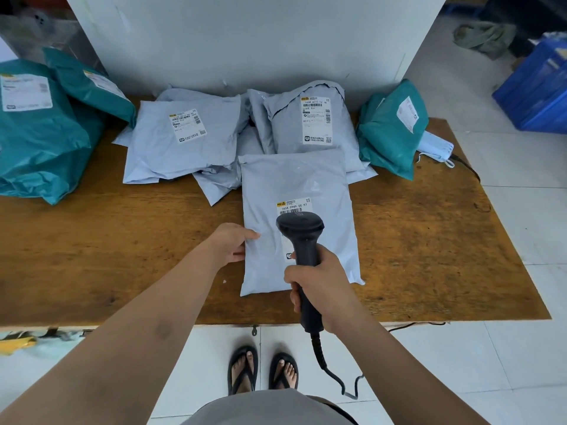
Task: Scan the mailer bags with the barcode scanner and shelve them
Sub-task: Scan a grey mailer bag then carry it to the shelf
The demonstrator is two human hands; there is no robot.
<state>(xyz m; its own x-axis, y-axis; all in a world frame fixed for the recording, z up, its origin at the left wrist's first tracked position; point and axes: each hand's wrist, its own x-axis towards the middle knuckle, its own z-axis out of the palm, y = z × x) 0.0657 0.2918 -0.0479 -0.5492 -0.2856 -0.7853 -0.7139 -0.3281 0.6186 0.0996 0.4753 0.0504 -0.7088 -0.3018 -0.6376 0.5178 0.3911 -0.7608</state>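
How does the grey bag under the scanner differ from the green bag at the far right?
The grey bag is pale grey, the green bag teal. The grey bag lies flat in front; the green bag sits rumpled at the back. The left hand holds the grey bag under the scanner; no hand touches the green bag. Both carry white labels.

Both bare arms reach forward, the left angling in from the near left. The left hand pinches the left edge of a bag, thumb on top. The right hand grips the handle of the scanner, wrist straight.
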